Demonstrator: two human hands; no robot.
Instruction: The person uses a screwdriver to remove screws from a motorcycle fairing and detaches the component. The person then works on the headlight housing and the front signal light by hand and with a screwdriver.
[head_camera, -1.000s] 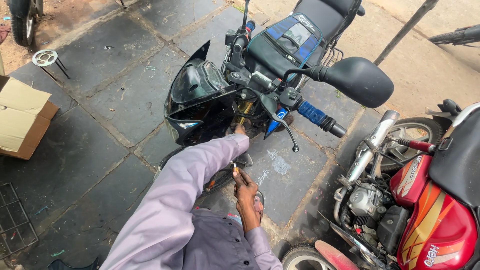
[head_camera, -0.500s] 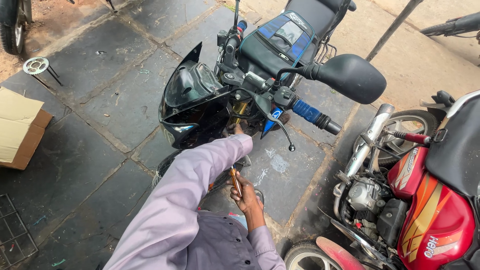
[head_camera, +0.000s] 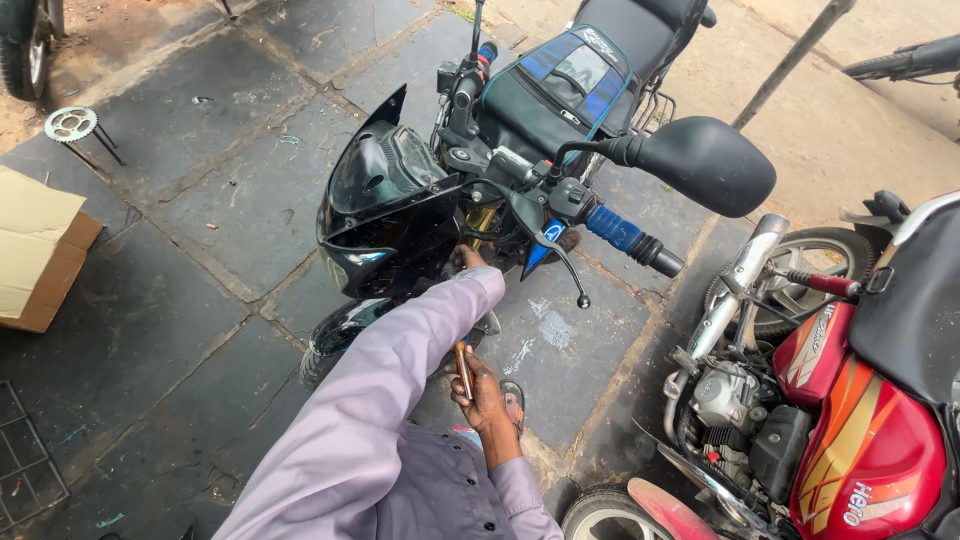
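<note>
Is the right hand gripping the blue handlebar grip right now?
No, the right hand is low beside the front wheel holding a slim tool, well below the blue handlebar grip.

A red motorcycle fills the lower right of the frame, its engine exposed and its front wheel angled toward the centre right. A cardboard box sits at the left edge on the dark stone paving. Just above it, in the upper left, a metal sprocket lies on the paving near a strip of bare dirt. A tyre shows in the top left corner. A wire grid occupies the lower left corner. A dark pole leans across the sandy ground at the upper right, with part of another vehicle beside it
</note>
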